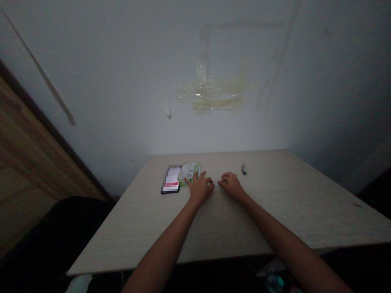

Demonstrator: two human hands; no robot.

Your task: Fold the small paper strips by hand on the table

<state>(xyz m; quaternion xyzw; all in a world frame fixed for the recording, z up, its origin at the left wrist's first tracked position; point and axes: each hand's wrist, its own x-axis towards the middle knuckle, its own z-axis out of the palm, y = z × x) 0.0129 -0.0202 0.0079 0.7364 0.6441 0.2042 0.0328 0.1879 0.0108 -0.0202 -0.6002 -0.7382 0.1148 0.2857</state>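
Note:
My left hand [200, 190] and my right hand [232, 186] meet near the middle of the table. Between their fingertips is a small white piece [216, 183], too small to make out further. Thumb and forefinger of the left hand are pinched at its left end, while the other fingers spread out toward a green and white printed packet or leaflet [188, 171]. The right hand's fingers are curled and pinch the piece from the right. Left of the leaflet lies a dark-edged phone [171, 179] with a lit, blurred-out screen.
A small crumpled scrap [243, 169] lies beyond my right hand. The pale wooden table [146, 228] backs onto a grey wall with peeling clear tape [210, 95]. A dark shape [58, 232] and a wooden panel [27, 150] stand on the left.

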